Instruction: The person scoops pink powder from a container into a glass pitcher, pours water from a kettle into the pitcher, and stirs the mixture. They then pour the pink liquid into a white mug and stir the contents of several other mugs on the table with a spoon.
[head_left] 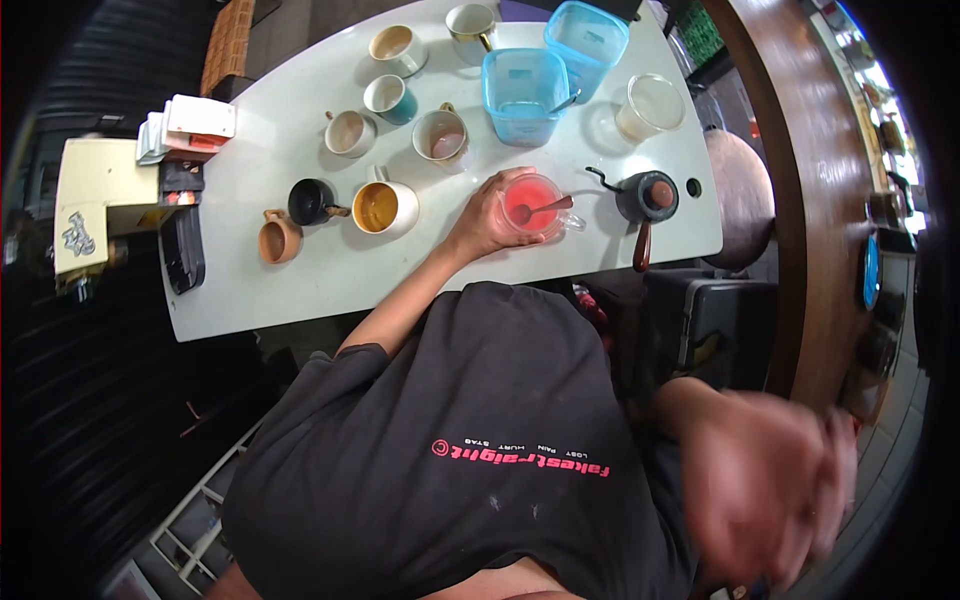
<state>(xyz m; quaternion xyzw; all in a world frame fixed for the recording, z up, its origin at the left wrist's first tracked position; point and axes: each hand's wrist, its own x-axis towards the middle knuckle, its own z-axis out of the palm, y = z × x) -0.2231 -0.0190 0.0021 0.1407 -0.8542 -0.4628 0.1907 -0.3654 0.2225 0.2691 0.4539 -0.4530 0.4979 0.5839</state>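
Observation:
My left hand (488, 218) is wrapped round a clear glass mug (530, 188) of pink-red liquid on the white table. A spoon (546, 208) leans in the liquid, its handle pointing toward the mug's clear handle. Low on the right, away from the table, my right hand (765, 480) is smeared by motion, and its fingers cannot be made out clearly. Just right of the mug stands a small black pot (645, 198) with a thin spout and a wooden handle. A white cup with a yellow inside (385, 207) sits to the left of my left hand.
Several cups, among them a teal one (390, 99) and a brown one (279, 240), stand across the white table (300, 300). Blue plastic containers (524, 95) and a frosted glass (652, 107) are behind the mug. A wooden beam (765, 100) runs along the right.

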